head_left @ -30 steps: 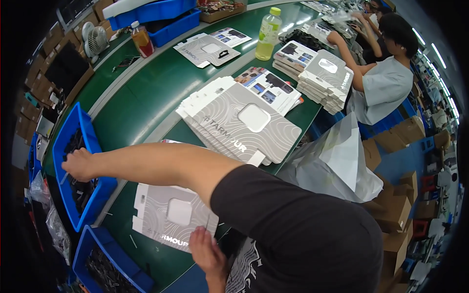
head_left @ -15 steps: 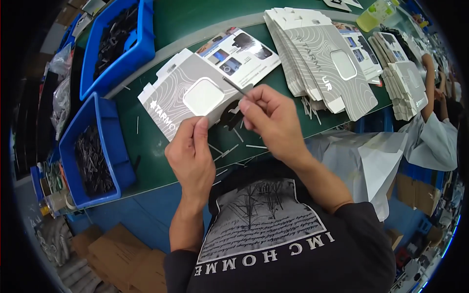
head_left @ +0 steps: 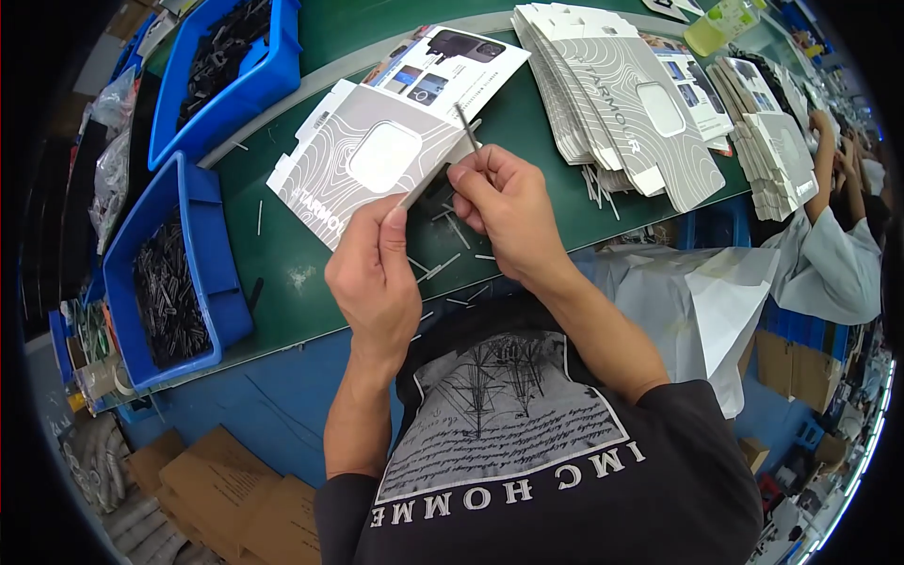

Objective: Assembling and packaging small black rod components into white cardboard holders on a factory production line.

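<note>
A flattened carton (head_left: 428, 137), grey with wavy lines and a white window, lies tilted over the green table, its white photo panel at the far side. My left hand (head_left: 370, 268) grips its near edge, thumb on top. In my right hand (head_left: 504, 202), thumb and fingers pinch a thin dark rod (head_left: 464, 122) that points up and away, next to the carton's right edge. The lower part of the rod is hidden by my fingers.
Blue bins at the left, an upper bin (head_left: 282, 71) and a lower bin (head_left: 209, 250), hold small black parts. Stacked flat cartons (head_left: 603, 80) lie right of centre. Beyond is a yellow-green bottle (head_left: 723, 26). A co-worker's arm (head_left: 825, 165) is at far right. Thin sticks litter the table.
The carton has swung up and away a little, its right edge now nearer my right hand. The rod stands steeper. The black piece seen beneath my right hand no longer shows.
</note>
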{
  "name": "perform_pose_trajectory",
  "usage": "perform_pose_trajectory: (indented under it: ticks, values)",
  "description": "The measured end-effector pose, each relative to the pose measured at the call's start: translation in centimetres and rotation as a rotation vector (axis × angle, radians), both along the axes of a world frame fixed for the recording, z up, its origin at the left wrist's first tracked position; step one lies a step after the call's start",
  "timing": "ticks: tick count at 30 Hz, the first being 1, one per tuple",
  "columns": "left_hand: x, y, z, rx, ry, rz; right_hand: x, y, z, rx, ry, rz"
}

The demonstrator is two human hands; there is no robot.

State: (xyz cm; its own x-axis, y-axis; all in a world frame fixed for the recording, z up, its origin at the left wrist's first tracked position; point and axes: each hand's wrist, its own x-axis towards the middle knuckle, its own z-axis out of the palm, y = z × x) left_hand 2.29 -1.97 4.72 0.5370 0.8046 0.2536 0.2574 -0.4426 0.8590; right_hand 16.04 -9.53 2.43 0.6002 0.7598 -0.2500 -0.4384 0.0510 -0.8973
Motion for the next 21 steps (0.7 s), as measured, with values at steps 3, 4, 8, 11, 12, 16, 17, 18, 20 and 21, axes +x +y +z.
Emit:
perform_pose_trajectory:
  ticks: [3,4,8,11,12,16,17,18,20,21]
  values:
    - [-0.3,0.8,-1.7,0.067,-0.183,-0.143,-0.2,0.3,0.0,-0.014,-0.158,-0.008]
    - [0.0,1.1,-2.0,0.065,-0.189,-0.137,-0.2,0.5,-0.3,-0.018,-0.164,-0.002]
    - [1.4,2.6,-2.0,-0.246,0.042,-0.104,-0.7,0.6,-1.4,0.088,-0.132,0.082]
    - [1.1,2.8,-3.2,0.023,-0.027,-0.169,0.3,0.4,-2.0,-0.087,-0.231,0.217]
    - [1.1,2.7,-3.8,0.129,-0.075,-0.188,0.7,0.1,-1.4,-0.101,-0.188,0.227]
    - [0.9,2.7,-5.4,0.488,0.072,-0.248,0.9,-1.9,-0.8,-0.122,-0.133,0.207]
    - [0.4,2.5,-6.1,0.522,0.111,-0.236,0.7,-2.8,-1.1,-0.163,-0.242,0.033]
    - [0.2,2.5,-6.4,0.556,0.146,-0.222,1.2,-2.6,-1.0,-0.196,-0.355,-0.145]
    - [-0.3,2.1,-6.3,0.545,0.236,-0.175,1.8,-0.8,1.5,-0.112,-0.446,-0.127]
    - [-0.1,1.7,-6.5,0.536,0.237,-0.152,0.8,1.4,3.6,-0.112,-0.453,-0.104]
